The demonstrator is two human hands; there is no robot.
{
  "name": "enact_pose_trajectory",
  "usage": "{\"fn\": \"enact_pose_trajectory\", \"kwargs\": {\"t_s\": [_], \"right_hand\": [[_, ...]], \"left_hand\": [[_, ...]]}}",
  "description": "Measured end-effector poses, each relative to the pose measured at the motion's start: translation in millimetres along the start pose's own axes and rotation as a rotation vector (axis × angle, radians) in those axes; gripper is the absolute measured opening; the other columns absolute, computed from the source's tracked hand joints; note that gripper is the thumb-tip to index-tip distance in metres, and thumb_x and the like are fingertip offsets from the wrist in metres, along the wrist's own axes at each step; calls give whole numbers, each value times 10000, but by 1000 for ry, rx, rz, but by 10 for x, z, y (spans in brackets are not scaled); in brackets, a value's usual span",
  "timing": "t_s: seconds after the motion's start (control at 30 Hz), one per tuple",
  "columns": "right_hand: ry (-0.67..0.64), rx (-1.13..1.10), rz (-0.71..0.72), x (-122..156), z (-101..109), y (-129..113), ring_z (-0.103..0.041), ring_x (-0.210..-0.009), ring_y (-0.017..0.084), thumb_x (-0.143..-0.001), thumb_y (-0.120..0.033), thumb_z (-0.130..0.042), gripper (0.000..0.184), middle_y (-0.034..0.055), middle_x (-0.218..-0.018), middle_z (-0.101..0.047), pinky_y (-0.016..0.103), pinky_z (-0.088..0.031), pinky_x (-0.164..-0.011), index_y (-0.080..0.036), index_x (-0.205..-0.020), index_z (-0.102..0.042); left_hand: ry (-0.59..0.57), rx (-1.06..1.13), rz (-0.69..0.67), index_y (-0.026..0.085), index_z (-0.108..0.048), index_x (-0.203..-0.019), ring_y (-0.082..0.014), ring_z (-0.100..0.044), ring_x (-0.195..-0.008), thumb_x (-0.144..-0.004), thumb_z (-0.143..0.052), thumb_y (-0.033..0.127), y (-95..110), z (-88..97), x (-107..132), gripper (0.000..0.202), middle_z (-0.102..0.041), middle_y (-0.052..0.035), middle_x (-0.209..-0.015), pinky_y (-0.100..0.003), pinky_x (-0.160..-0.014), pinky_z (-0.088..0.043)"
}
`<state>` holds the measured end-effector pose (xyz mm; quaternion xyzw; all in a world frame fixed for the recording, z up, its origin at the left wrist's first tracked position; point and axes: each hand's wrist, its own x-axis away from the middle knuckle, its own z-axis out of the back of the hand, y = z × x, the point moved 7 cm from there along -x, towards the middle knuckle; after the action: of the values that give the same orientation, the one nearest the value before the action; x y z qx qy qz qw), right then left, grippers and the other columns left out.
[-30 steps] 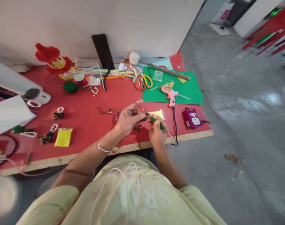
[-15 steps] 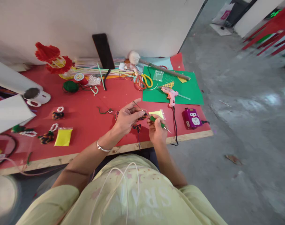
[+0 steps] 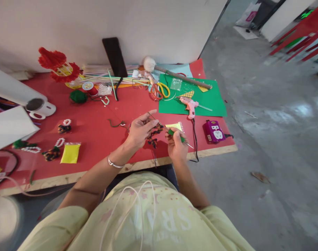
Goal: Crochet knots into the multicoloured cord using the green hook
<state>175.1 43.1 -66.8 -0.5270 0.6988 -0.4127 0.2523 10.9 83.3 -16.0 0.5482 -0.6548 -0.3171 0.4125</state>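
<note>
My left hand pinches a small multicoloured yarn piece with dark threads hanging from it, just above the red table. My right hand is closed round a green-handled crochet hook, whose metal tip points into the yarn piece. A small yellow packet lies on the table just beyond my right hand.
A green sheet with a pink glue gun, scissors, a purple power strip, a yellow packet, finished yarn-and-pearl pieces, a white cup, a black phone leaning on the wall. The table's edge runs under my wrists; concrete floor lies to the right.
My hands have shifted slightly. The hook has turned a little in my right hand, and the yarn piece now hangs lower under my left fingers.
</note>
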Motion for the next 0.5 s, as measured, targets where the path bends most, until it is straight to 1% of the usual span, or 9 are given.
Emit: {"fn": "enact_pose_trajectory", "kwargs": {"t_s": [0.1,0.2,0.27,0.4,0.5], "right_hand": [[4,15,-7,1,4,3,-727,-681,144,-743,-545,-877,330,1,-821,-821,302,-567,-653,-252,-882,-814],[14,19,4,2,6,-2,-724,-677,145,-739,-547,-879,332,-2,-810,-815,312,-576,-665,-251,-875,-813],[29,26,22,7,11,-14,-719,-680,144,-753,-534,-872,315,-3,-811,-814,317,-581,-678,-250,-876,-816],[41,42,48,19,17,-28,-712,-675,138,-782,-506,-857,279,-4,-803,-814,310,-579,-675,-247,-881,-824],[44,41,59,23,27,-29,-720,-677,142,-795,-501,-847,264,-7,-789,-810,310,-586,-671,-252,-878,-824]], "left_hand": [[24,-16,-10,167,-769,-1235,-2,-297,-376,-715,-908,253,11,-3,-2,545,-595,86,-591,-193,-377,-160],[49,-22,-30,168,-773,-1228,-8,-372,-406,-709,-908,262,20,1,-4,544,-697,40,-681,-183,-390,-233],[62,-27,-68,169,-779,-1205,-14,-427,-437,-701,-913,257,36,8,-8,529,-736,18,-731,-177,-409,-284],[76,-25,-140,178,-781,-1169,-15,-468,-458,-672,-931,224,55,28,-23,521,-741,22,-748,-174,-432,-326],[84,-12,-135,185,-777,-1163,-12,-457,-446,-683,-926,222,43,42,-30,504,-713,41,-717,-175,-424,-314]]}}
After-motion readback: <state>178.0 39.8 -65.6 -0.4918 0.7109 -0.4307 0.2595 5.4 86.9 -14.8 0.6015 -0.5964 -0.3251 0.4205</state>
